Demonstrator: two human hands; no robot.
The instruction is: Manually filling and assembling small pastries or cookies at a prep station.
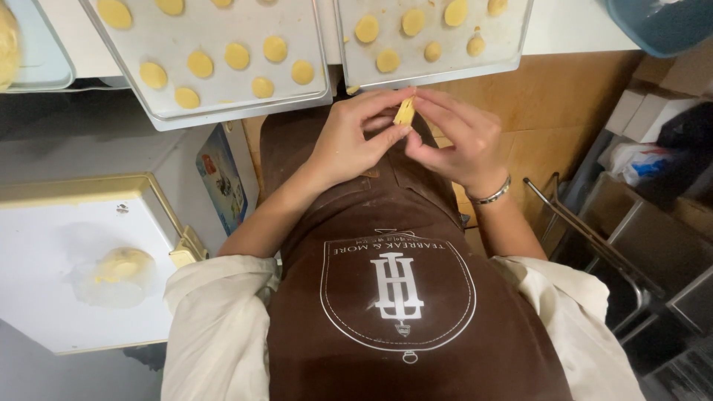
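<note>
My left hand [349,141] and right hand [457,141] meet in front of my chest, fingertips pointing toward each other. The left thumb and forefinger are pinched close, the other fingers curled under the palm. The right fingers [438,111] are bent and spread loosely, their tips nearly touching the left ones. Both forearms are bare, angling inward from my elbows, sleeves pushed up. My right wrist is flexed slightly down.

Dough piece [405,111] between both hands, before two trays [245,104].
</note>
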